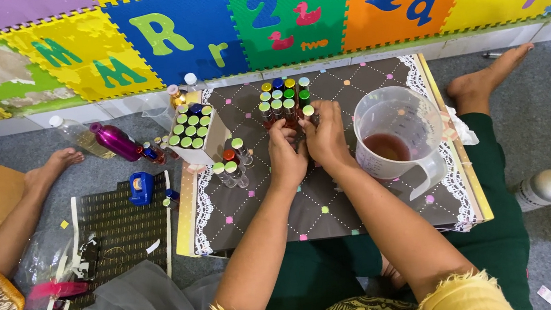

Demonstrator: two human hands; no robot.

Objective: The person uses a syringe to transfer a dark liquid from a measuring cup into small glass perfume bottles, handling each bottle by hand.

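My left hand [286,155] and my right hand [326,138] meet over a low dark table [324,205] with a dotted diamond cloth. Both sets of fingers close around a small capped vial, mostly hidden between them. Just beyond my fingertips stands a cluster of small vials [284,99] with green, yellow, blue and silver caps. To the right of my right hand sits a clear measuring jug [399,136] with reddish-brown liquid at its bottom. A few loose vials [231,167] stand to the left of my left hand.
A white box [195,135] filled with green-capped vials sits at the table's left corner. On the floor to the left lie a magenta bottle [117,141], a clear bottle [80,135] and a blue tape dispenser [141,187]. Another person's foot [53,168] rests at left. A white bottle [547,187] lies at right.
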